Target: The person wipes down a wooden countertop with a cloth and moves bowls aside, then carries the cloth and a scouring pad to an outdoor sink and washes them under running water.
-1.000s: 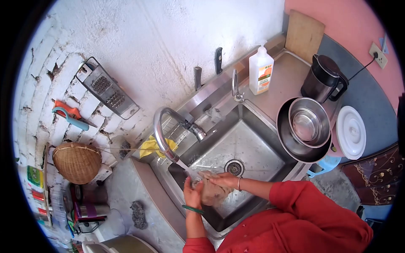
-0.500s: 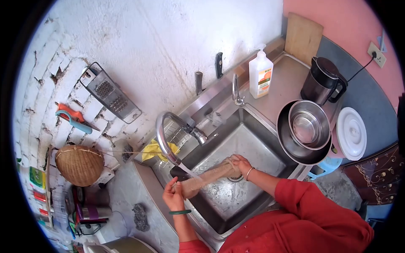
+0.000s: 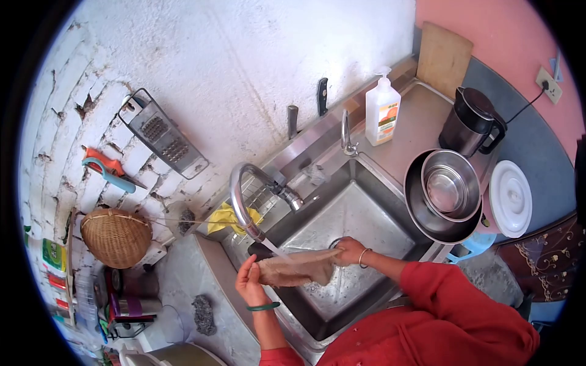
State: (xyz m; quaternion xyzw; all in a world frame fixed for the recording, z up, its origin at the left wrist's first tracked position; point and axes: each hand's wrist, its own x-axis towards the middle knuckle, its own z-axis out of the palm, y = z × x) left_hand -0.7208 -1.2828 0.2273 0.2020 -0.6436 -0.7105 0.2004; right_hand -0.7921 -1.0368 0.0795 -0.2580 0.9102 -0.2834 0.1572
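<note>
A wet brown cloth [image 3: 296, 269] is stretched between my two hands over the steel sink [image 3: 357, 210]. Water runs onto it from the curved faucet [image 3: 238, 198]. My left hand [image 3: 251, 282], with a green bangle at the wrist, pinches the cloth's left end. The other end is gripped by my right hand [image 3: 351, 251], whose fingers are closed near the drain, which the cloth partly hides.
Nested steel bowls [image 3: 442, 189] stand at the sink's right edge, beside a white lid [image 3: 510, 198]. Behind are a pump bottle [image 3: 383, 110] and a kettle [image 3: 471, 122]. A yellow cloth [image 3: 224, 218] lies left of the faucet; a scrubber [image 3: 204, 314] sits on the left counter.
The cloth has gone from bunched between close hands to stretched out. My left hand has moved left and my right hand slightly right. The cloth's lower edge now hangs more loosely.
</note>
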